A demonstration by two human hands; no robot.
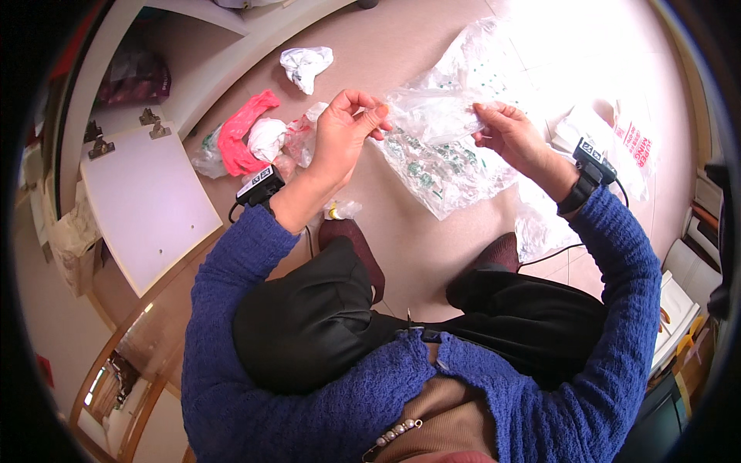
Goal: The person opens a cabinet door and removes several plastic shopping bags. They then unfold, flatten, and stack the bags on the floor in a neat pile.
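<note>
Between my two hands a clear plastic bag (434,113) is stretched out above the floor. My left hand (350,130) pinches one end of it between thumb and fingers. The other end is gripped by my right hand (506,130), with the thumb on top. Below it, a larger clear bag with green print (446,173) lies spread and crinkled on the floor. To the left sits a loose group of bags, among them a red plastic bag (234,139) and a knotted white bag (267,139).
Another bundled white bag (305,66) lies farther off, near a white shelf unit (226,69). White bags with red print (631,144) lie at right. A clear bag (538,223) rests by my right foot. At left stands a white board with binder clips (150,202), beside a wood-framed glass surface (145,335).
</note>
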